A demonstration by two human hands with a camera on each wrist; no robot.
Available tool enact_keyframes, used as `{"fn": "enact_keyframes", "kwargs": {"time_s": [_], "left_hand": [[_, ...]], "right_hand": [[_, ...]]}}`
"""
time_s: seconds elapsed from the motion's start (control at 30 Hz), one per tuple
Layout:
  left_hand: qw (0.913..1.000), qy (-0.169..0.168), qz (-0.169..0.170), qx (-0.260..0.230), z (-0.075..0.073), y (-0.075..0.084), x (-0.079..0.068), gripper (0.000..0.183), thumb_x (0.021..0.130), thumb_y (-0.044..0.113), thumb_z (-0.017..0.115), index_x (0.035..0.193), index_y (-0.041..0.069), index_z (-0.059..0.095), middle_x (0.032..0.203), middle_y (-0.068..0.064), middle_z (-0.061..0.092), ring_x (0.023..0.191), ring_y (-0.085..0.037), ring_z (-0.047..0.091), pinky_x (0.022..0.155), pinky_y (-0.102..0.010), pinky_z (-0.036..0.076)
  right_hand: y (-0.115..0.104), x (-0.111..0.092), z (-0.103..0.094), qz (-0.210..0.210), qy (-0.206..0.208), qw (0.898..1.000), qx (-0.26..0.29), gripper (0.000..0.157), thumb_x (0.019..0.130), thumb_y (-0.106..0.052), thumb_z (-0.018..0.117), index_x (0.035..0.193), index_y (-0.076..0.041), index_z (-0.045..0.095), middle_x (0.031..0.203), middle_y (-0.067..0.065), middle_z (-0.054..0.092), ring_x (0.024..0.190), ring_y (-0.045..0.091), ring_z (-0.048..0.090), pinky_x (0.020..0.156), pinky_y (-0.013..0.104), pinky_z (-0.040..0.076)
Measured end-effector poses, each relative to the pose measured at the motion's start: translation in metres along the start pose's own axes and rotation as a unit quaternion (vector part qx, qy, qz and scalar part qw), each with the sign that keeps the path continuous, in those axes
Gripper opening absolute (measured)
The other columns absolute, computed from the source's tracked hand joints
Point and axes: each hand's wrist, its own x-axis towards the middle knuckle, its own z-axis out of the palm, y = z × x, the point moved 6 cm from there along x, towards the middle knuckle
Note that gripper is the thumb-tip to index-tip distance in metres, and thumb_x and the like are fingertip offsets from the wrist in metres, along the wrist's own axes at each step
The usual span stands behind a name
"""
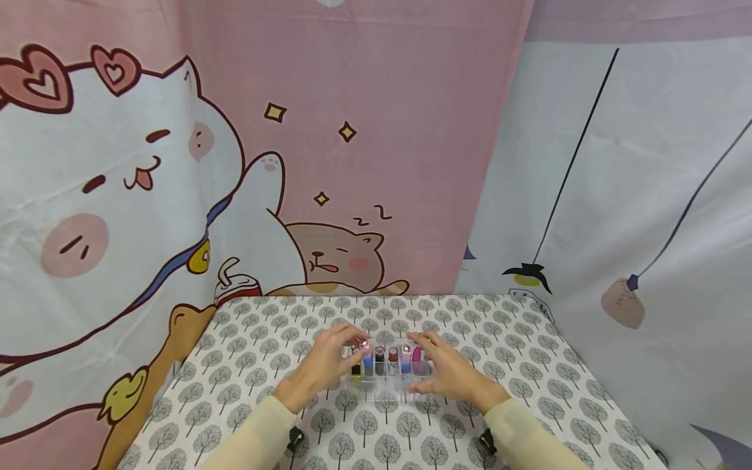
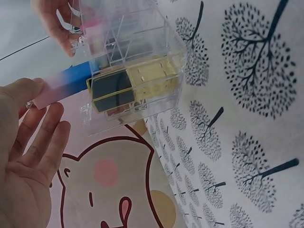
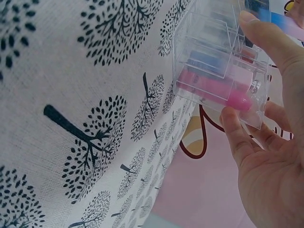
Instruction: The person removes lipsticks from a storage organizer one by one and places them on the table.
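Note:
A clear lipstick organizer (image 1: 384, 390) stands on the tablecloth, with several tubes upright in its back row. My left hand (image 1: 329, 352) is at its left end and pinches the pink top of a pink-and-blue lipstick tube (image 2: 64, 86) between thumb and fingers. The tube's blue end is at a compartment, beside a black-and-gold bottle (image 2: 133, 85). My right hand (image 1: 449, 369) grips the organizer's right end, thumb in front and fingers at the side and back. Close to those fingers stand a bright pink tube (image 3: 213, 90) and a second pink-and-blue tube (image 1: 406, 359).
Between the hands, a dark tube (image 1: 379, 359) and a red-brown capped tube (image 1: 393, 359) also stand in the organizer. The table has a white cloth (image 1: 364, 424) printed with grey trees. Behind it hangs a pink cartoon curtain (image 1: 411, 163).

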Motion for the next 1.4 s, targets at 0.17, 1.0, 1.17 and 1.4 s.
{"fn": "enact_keyframes", "kwargs": {"time_s": [0.17, 1.0, 1.17, 1.4], "left_hand": [[0.9993, 0.030, 0.018, 0.015, -0.010, 0.001, 0.002, 0.036, 0.095, 0.006, 0.096, 0.127, 0.003, 0.081, 0.119, -0.010, 0.084, 0.099, -0.022, 0.085, 0.092, -0.032, 0.074], [0.9950, 0.088, 0.033, 0.034, -0.046, -0.018, -0.001, 0.031, 0.098, 0.002, 0.093, 0.126, 0.005, 0.080, 0.118, -0.009, 0.082, 0.100, -0.023, 0.084, 0.092, -0.037, 0.075], [0.9960, 0.079, 0.013, 0.040, -0.049, -0.028, -0.006, 0.031, 0.099, 0.003, 0.092, 0.127, 0.006, 0.080, 0.121, -0.007, 0.082, 0.101, -0.024, 0.085, 0.094, -0.037, 0.075], [0.9962, 0.070, -0.011, 0.051, -0.051, -0.040, -0.012, 0.031, 0.097, 0.002, 0.093, 0.125, 0.005, 0.081, 0.118, -0.008, 0.083, 0.099, -0.022, 0.084, 0.092, -0.037, 0.075]], "right_hand": [[0.000, 0.001, 0.002, -0.003, 0.001, 1.000, -0.003, 0.120, 0.082, -0.048, 0.107, 0.179, -0.017, 0.043, 0.162, 0.014, 0.059, 0.115, 0.025, 0.074, 0.095, 0.045, 0.072], [0.002, -0.001, 0.002, -0.002, -0.002, 1.000, -0.008, 0.121, 0.083, -0.047, 0.107, 0.180, -0.017, 0.041, 0.163, 0.014, 0.058, 0.110, 0.020, 0.073, 0.099, 0.047, 0.073], [0.003, -0.001, 0.003, 0.000, -0.001, 1.000, -0.011, 0.122, 0.082, -0.047, 0.107, 0.181, -0.018, 0.041, 0.163, 0.013, 0.058, 0.109, 0.019, 0.073, 0.100, 0.047, 0.073], [0.003, 0.001, 0.003, -0.005, 0.001, 1.000, -0.015, 0.121, 0.083, -0.046, 0.107, 0.180, -0.016, 0.042, 0.160, 0.011, 0.059, 0.102, 0.017, 0.071, 0.094, 0.038, 0.072]]}}
